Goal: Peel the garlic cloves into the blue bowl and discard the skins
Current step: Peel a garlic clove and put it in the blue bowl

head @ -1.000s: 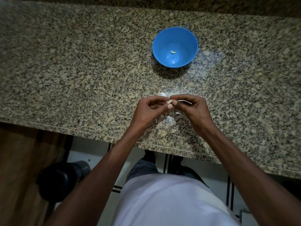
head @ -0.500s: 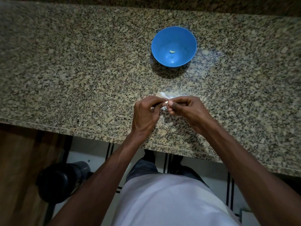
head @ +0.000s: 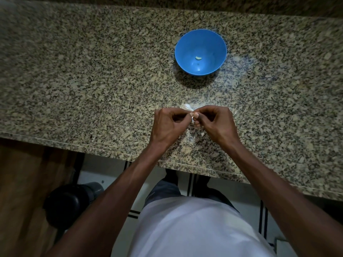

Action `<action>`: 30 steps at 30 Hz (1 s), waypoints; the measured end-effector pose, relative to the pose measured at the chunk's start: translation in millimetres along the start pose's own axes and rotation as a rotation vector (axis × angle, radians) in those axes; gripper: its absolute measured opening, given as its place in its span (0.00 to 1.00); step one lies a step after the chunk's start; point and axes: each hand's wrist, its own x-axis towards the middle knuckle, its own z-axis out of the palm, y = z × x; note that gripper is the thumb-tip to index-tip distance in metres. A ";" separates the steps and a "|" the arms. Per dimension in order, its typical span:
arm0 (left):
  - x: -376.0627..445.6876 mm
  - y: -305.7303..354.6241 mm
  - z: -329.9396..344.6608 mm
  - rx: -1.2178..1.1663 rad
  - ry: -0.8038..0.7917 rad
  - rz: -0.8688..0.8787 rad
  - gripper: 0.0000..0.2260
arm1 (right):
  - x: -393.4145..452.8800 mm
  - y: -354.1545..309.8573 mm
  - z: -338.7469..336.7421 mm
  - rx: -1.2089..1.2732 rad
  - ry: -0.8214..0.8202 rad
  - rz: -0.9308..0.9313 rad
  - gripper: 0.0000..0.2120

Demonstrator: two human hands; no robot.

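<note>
**Both hands pinching a clove over the counter**

The left hand (head: pixel 168 125) and right hand (head: pixel 215 123) are meeting fingertip to fingertip just above the counter (head: pixel 92 80), near its front edge. Both are curling their fingers inward, and between the tips they are pinching one small pale clove (head: pixel 193 119); only a sliver of it is showing, so how much skin is left on it cannot be told. The right thumb is lying against the clove from the near side, while the left fingertips are closing on it from the other.

Just behind the hands, a white garlic piece (head: pixel 186 106) is sitting on the stone, partly hidden by the knuckles. Thin pale skins (head: pixel 191 139) are lying on the counter below and between the wrists, and a few more wisps are showing beside the right hand.

Farther back, well apart from the hands, the bowl (head: pixel 213 67) is standing upright on the counter, holding one peeled clove (head: pixel 198 57) near its middle.

Below the counter edge, a white shirt (head: pixel 194 229) is filling the lower view, and a dark round object (head: pixel 68 203) is sitting on the floor to the left.
</note>
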 end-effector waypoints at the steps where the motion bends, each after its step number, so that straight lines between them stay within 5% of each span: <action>1: 0.0 0.4 0.3 0.016 -0.003 0.018 0.09 | 0.2 0.7 0.0 0.006 0.001 0.009 0.05; 23: 1.4 -1.5 11.9 0.210 0.043 0.165 0.07 | -2.3 3.4 -2.4 0.222 -0.048 0.045 0.08; 27: 0.2 0.9 16.0 0.061 0.083 -0.040 0.08 | -4.0 4.5 -3.3 0.323 -0.062 0.087 0.09; 30: -2.4 0.8 18.4 -0.286 0.049 -0.289 0.08 | -5.5 5.8 -4.6 0.470 -0.093 0.165 0.10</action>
